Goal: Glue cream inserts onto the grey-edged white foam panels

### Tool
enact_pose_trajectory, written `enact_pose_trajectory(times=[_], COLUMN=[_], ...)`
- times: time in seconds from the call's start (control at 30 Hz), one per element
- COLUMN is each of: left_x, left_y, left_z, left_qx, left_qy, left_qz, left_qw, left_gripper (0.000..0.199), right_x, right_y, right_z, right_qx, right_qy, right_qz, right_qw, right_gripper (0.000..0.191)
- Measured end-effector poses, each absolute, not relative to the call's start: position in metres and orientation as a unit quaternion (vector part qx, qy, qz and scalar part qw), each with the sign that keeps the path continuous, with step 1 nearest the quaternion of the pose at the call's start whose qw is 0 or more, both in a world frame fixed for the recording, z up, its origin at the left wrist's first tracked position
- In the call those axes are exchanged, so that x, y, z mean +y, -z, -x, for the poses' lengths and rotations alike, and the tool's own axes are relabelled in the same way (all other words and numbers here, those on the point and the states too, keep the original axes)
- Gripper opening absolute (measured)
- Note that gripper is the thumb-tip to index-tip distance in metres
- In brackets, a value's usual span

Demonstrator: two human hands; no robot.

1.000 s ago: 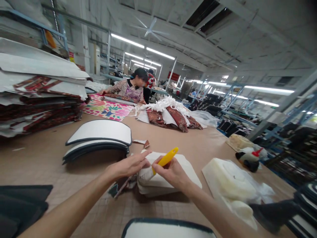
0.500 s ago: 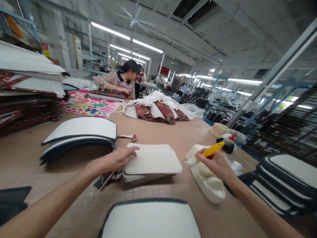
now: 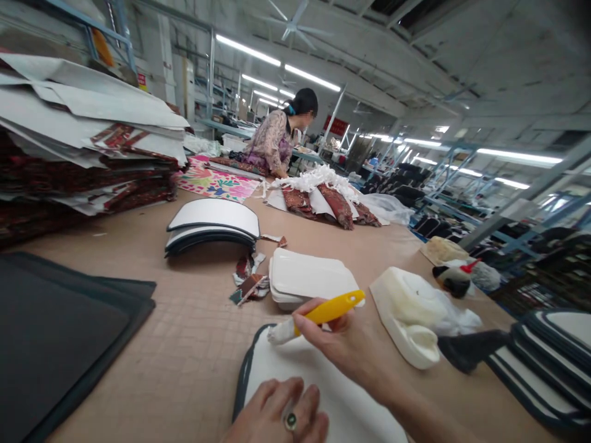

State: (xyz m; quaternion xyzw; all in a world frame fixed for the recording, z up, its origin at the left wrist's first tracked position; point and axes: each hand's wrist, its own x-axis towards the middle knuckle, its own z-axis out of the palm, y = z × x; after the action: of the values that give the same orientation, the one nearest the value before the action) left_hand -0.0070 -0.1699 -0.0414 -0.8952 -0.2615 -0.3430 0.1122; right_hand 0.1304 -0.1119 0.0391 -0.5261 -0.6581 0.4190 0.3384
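Head view, and nearest of all is my left hand (image 3: 281, 415), palm down, bent fingers slightly spread over a white panel (image 3: 346, 409); the thumb I can't make out. That panel sits front and centre on the brown table (image 3: 184, 326), running out of sight at the near side. Just beyond, my right hand (image 3: 341, 335) pinches a yellow-handled brush (image 3: 323, 312) between thumb and fingers, bristles down at the panel's far left corner.

Tight spot, this! A small slip of the wrist could drag those whitish bristles over the dark edging and smear it; too light a left hand, and the panel might skate under the stroke. My own fingertips are close enough to get daubed as well.

Handsome piece, mind: smooth, pale, round-cornered, with a dark band down the left. Whether the surface is wet, I can't tell.

Out right, a cut-open pale container (image 3: 410, 301); straight ahead, a stack of cream pieces (image 3: 314, 274), patterned scraps (image 3: 252, 283) just to its left. Farther left, a curved stack of edged panels (image 3: 212, 218). And at the far end, a co-worker (image 3: 272, 141) leans over patterned cloth.
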Motion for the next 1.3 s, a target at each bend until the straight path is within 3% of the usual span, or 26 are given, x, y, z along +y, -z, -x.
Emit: enact_pose_trajectory(times=[0.23, 0.4, 0.5, 0.57, 0.67, 0.77, 0.87, 1.07, 1.3], left_x=[-0.175, -0.170, -0.171, -0.171, -0.164, -0.144, -0.127, -0.127, -0.128], left_y=[0.040, 0.058, 0.059, 0.049, 0.025, 0.009, 0.010, 0.020, 0.020], left_z=[0.009, 0.011, 0.016, 0.023, 0.034, 0.044, 0.050, 0.052, 0.050], left_qx=[-0.272, -0.236, -0.226, -0.226, -0.249, -0.321, -0.328, -0.277, -0.284], left_qy=[0.328, 0.363, 0.350, 0.311, 0.252, 0.243, 0.241, 0.262, 0.261], left_qz=[0.899, 0.894, 0.906, 0.923, 0.921, 0.845, 0.799, 0.823, 0.826], left_qw=[0.099, 0.111, 0.078, 0.013, -0.163, -0.352, -0.443, -0.421, -0.411], left_gripper=[0.015, 0.020, 0.033, 0.043, 0.047, 0.040, 0.039, 0.041, 0.040], right_x=[-0.109, -0.124, -0.137, -0.146, -0.160, -0.173, -0.181, -0.182, -0.204], right_y=[-0.037, -0.042, -0.035, -0.032, -0.036, -0.049, -0.060, -0.049, -0.046], right_z=[-0.132, -0.199, -0.249, -0.276, -0.287, -0.254, -0.193, -0.119, -0.172], right_qx=[-0.648, -0.585, -0.563, -0.552, -0.533, -0.557, -0.597, -0.687, -0.650], right_qy=[-0.407, -0.345, -0.303, -0.283, -0.267, -0.270, -0.334, -0.463, -0.374], right_qz=[0.560, 0.636, 0.668, 0.687, 0.705, 0.681, 0.615, 0.486, 0.593], right_qw=[0.318, 0.366, 0.381, 0.379, 0.384, 0.391, 0.391, 0.279, 0.293], right_gripper=[0.013, 0.018, 0.022, 0.023, 0.024, 0.022, 0.016, 0.009, 0.007])
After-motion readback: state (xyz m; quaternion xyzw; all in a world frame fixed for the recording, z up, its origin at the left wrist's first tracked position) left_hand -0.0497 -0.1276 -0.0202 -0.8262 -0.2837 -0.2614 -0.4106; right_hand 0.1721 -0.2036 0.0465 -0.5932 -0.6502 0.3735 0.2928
